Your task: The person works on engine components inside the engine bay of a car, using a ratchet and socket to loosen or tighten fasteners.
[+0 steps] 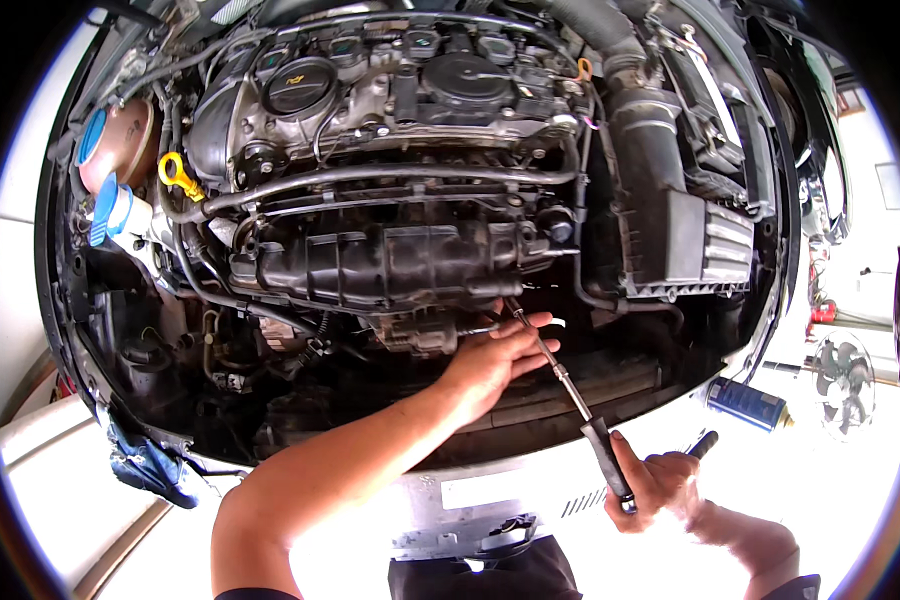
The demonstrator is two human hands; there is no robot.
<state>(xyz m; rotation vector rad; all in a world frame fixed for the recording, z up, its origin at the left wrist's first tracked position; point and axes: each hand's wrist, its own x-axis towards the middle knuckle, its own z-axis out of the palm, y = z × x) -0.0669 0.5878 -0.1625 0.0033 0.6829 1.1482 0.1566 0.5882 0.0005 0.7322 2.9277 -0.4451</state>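
Observation:
A long driver (573, 388), with a slim metal shaft and a dark grip, slants from the front of the engine down toward me. My left hand (490, 362) is loosely closed around the upper shaft, just below the black intake manifold (370, 262). The driver's tip is lost in shadow among the engine parts. My right hand (658, 485) holds the dark grip at the lower end. Beyond its knuckles sticks out a black handle end (705, 444); whether it joins the driver is hidden.
Around the open engine bay lie a yellow dipstick ring (175, 175), a blue-capped reservoir (120, 212) and a black air filter box (705, 240). A dark spray can (747, 404) lies on the right front edge. Blue cloth (150, 465) hangs at left; a fan (843, 383) stands far right.

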